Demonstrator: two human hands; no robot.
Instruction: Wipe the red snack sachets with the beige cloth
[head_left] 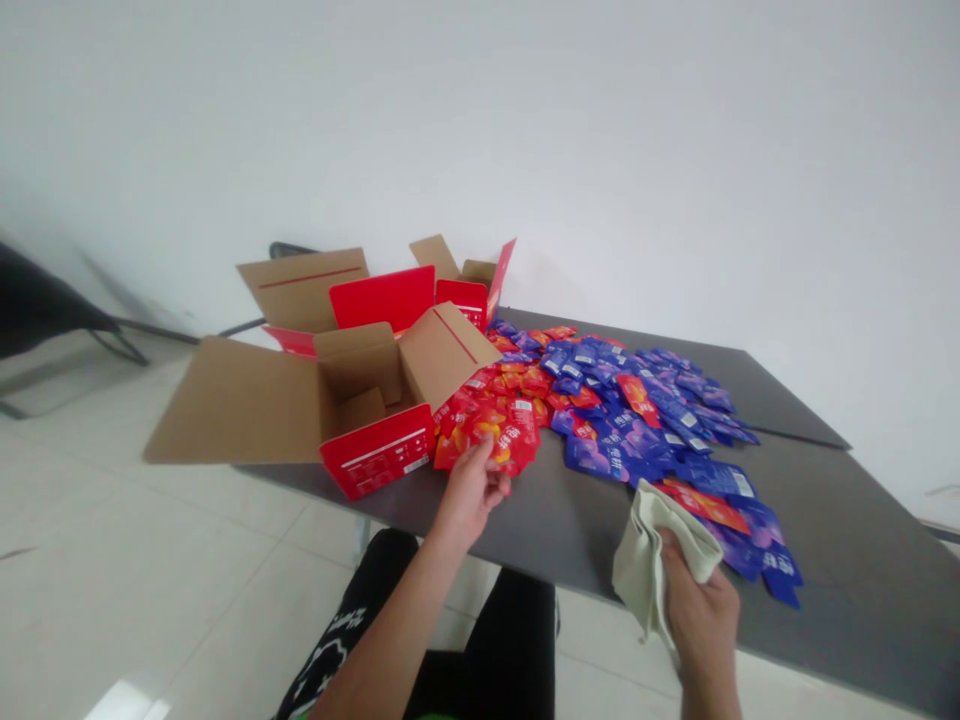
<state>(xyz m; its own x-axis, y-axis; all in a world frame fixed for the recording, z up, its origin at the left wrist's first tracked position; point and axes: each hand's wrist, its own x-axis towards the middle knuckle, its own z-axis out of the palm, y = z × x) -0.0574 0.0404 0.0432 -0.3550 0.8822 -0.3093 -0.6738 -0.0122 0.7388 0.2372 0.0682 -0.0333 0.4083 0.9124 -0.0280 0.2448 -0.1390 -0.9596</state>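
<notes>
The right hand (701, 600) grips a cloth (636, 565) near blue packets (600, 455); the left hand (471, 492) touches red packets (521, 440) on the worktop (570, 535), grip hard to tell. An open box (384, 455) crowds their left, other cartons (386, 298) behind.

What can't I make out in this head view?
In the head view:
Near inside of the nearest box: hidden by its red front wall.
Inside of the middle box: hidden by its flaps and the nearest box.
Left hand: covers where it meets the red packets.
Table: right end cut off by the picture edge.
</notes>
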